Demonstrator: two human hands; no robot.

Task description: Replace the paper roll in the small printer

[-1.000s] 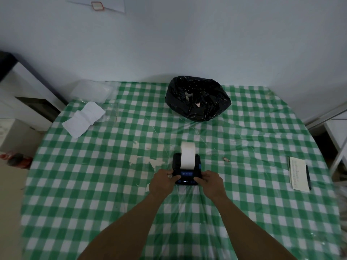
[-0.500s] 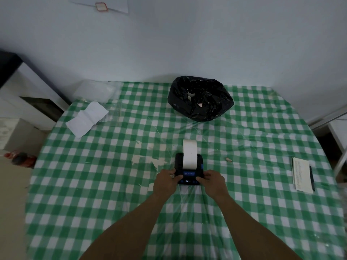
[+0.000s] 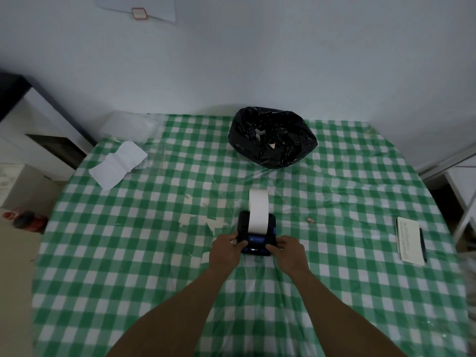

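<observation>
Green-and-white cloth: a checked covering with a clear plastic layer lies over the counter [image 3: 128, 253], seen from above.
Printer: a small black printer [image 3: 257, 238] with a blue panel sits near the middle of the counter, just in front of the person.
Paper: a white paper strip [image 3: 258, 212] rises from the printer's slot and curls away toward the far side.
Left hand: the left hand [image 3: 226, 251] grips the printer's left edge, fingers curled and pressed against the casing.
Right hand: the right hand [image 3: 289, 252] clasps the right edge in the same way.
Change: over the last second the strip has stayed about the same length and both hands have kept their hold; only the head camera has shifted slightly.
Meaning: the new roll appears loaded and the lid closed, so the task looks nearly finished; tearing off the spare paper may remain.
Bin bag: a black rubbish bag [image 3: 273, 140] stands open beyond the printer, well apart.
Other items: a creased white sheet [image 3: 117, 164] lies far left; a notepad [image 3: 409, 240] with a pen lies far right.
</observation>
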